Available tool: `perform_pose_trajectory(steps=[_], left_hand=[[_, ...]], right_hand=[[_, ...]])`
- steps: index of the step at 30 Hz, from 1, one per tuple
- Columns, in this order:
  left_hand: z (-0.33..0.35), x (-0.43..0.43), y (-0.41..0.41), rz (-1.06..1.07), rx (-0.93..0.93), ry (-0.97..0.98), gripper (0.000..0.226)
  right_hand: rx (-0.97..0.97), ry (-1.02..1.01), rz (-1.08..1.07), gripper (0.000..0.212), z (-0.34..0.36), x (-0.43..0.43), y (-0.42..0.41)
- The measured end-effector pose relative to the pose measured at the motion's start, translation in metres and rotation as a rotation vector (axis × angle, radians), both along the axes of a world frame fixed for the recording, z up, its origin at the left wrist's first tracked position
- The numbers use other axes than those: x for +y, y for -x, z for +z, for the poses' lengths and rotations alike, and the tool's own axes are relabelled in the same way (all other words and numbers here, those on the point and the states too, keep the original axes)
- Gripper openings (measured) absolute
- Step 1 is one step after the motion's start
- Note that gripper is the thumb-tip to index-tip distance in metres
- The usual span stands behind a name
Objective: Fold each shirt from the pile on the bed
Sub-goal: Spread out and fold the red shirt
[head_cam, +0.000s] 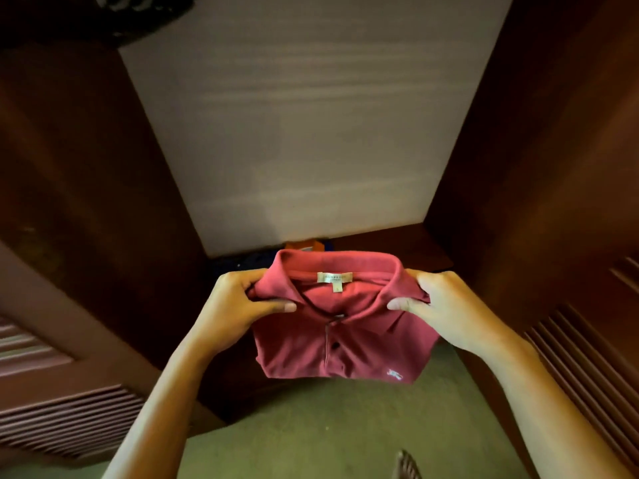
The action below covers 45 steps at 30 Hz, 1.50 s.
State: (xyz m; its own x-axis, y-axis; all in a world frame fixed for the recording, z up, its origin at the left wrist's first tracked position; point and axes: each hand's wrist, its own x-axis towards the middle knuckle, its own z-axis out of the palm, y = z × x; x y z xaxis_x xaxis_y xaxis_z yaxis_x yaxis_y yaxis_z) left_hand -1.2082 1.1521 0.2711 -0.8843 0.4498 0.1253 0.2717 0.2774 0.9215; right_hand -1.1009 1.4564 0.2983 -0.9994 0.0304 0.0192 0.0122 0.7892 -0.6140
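Observation:
A folded red polo shirt [340, 344] is held in the air in front of an open wooden wardrobe. Its collar and neck label face me, and a small white logo sits near its lower right corner. My left hand [235, 305] grips the shirt's left shoulder, thumb on top by the collar. My right hand [446, 307] grips the right shoulder in the same way. The bed and the pile of shirts are out of view.
The wardrobe has dark wooden side walls [539, 150] and a pale back panel [304, 126]. Louvred doors [65, 416] stand open on both sides. Dark blue and orange clothes [304, 248] lie on the shelf just behind the shirt. Green carpet [328, 430] is below.

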Motion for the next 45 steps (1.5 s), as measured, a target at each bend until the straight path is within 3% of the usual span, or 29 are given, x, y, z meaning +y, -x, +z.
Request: perform_pose_trajectory(steps=[10,11,15,19,21,24,30,33,35,40,43,45], left_hand=[[-0.097,0.177,0.166,0.115,-0.142,0.065,0.039],[-0.117,0.191,0.184,0.129,-0.154,0.060,0.037],[-0.203,0.238,0.246,0.169,-0.291,0.061,0.042],[-0.282,0.276,0.305,0.141,-0.356,0.094,0.046],[-0.314,0.298,0.340,0.122,-0.379,0.113,0.038],[-0.360,0.331,0.398,0.057,-0.399,0.136,0.026],[-0.485,0.381,0.506,0.088,-0.415,0.224,0.034],[-0.533,0.396,0.541,0.169,-0.437,0.259,0.033],[-0.552,0.402,0.559,0.220,-0.418,0.271,0.033],[-0.580,0.399,0.581,0.315,-0.389,0.385,0.047],[-0.585,0.392,0.570,0.297,-0.083,0.633,0.069],[-0.586,0.390,0.556,0.118,0.156,0.741,0.088]], right_hand=[[-0.054,-0.013,0.107,0.013,-0.096,0.183,0.208],[-0.066,-0.004,0.120,0.011,-0.115,0.197,0.229],[-0.166,0.023,0.145,0.035,-0.195,0.245,0.302],[-0.255,0.070,0.157,0.034,-0.274,0.285,0.360],[-0.278,0.084,0.119,0.029,-0.312,0.307,0.390],[-0.294,0.096,0.081,0.042,-0.360,0.335,0.443],[-0.321,0.015,0.066,0.018,-0.484,0.380,0.557],[-0.268,-0.041,0.018,0.032,-0.544,0.392,0.604],[-0.259,-0.069,-0.039,0.043,-0.572,0.397,0.628],[-0.174,-0.005,-0.107,0.022,-0.600,0.405,0.661],[-0.144,-0.131,-0.063,0.047,-0.600,0.398,0.650],[-0.134,-0.162,0.033,0.060,-0.600,0.385,0.629]])
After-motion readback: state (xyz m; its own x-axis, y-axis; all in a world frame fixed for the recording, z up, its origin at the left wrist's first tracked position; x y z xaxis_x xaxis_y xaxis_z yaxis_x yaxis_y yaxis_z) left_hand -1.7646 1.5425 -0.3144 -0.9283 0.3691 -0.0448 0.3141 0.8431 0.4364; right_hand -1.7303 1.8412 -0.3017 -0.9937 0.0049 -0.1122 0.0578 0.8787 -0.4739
